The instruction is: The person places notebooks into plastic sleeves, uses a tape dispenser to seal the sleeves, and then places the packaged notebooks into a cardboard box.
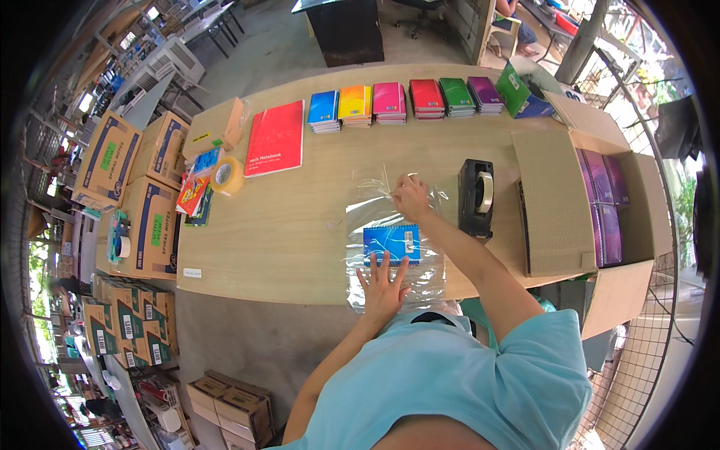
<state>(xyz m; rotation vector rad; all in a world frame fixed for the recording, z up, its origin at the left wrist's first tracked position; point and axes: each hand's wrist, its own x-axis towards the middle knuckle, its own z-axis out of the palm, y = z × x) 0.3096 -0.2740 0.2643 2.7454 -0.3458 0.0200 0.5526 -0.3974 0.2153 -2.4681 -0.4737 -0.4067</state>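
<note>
A blue spiral notebook (pixel 381 241) lies on the table near its front edge, its wire binding toward the far side. Clear plastic film (pixel 360 285) spreads under and around it, crinkled and shiny. With fingers spread, my left hand (pixel 384 283) presses on the notebook's near edge and the film. Beyond the notebook, my right hand (pixel 411 196) is closed at the far part of the film, its fingertips pinched together on the plastic. Just right of that hand stands a black tape dispenser (pixel 471 202) with a roll of tape in it.
Stacks of small notebooks (pixel 388 101) in several colours line the far side, beside a large red notebook (pixel 274 139). On the right, an open carton (pixel 555 217) holds purple notebooks (pixel 604 195). A yellowish tape roll (pixel 226 176) and cartons (pixel 150 225) are at the left.
</note>
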